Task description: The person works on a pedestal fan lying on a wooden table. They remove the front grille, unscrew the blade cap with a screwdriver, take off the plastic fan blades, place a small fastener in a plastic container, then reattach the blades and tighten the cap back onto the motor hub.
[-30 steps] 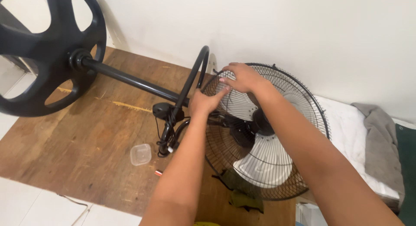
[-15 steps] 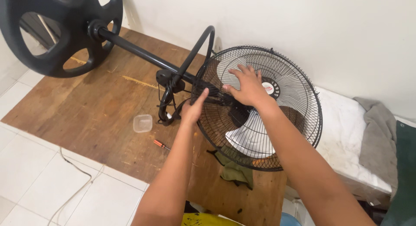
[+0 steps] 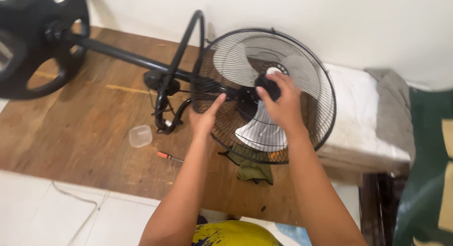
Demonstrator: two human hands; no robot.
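Hands meet on a black pedestal fan (image 3: pixel 264 92) that lies on its side across a wooden worktop (image 3: pixel 89 128), its head resting partly on a white padded surface (image 3: pixel 363 118) to the right. The right hand (image 3: pixel 281 104) sits over the centre of the wire guard (image 3: pixel 226 62), fingers (image 3: pixel 264 97) curled around the black hub cap (image 3: pixel 269 84) there and closed on it. The left hand (image 3: pixel 205 118) lies flat against the near rim of the guard, fingers together and stretched out, gripping nothing. The front guard is in place over the pale blades (image 3: pixel 257 133), so the fan head looks unopened and whatever is to be done inside it appears not yet begun. The pole (image 3: pixel 122 55) runs off to the round black base (image 3: pixel 37 43) at upper left. On the worktop near the left hand lie a small clear plastic container (image 3: pixel 140 136) and a red-handled screwdriver (image 3: pixel 169 156), both untouched. An olive cloth (image 3: pixel 252 168) shows under the guard's lower edge.
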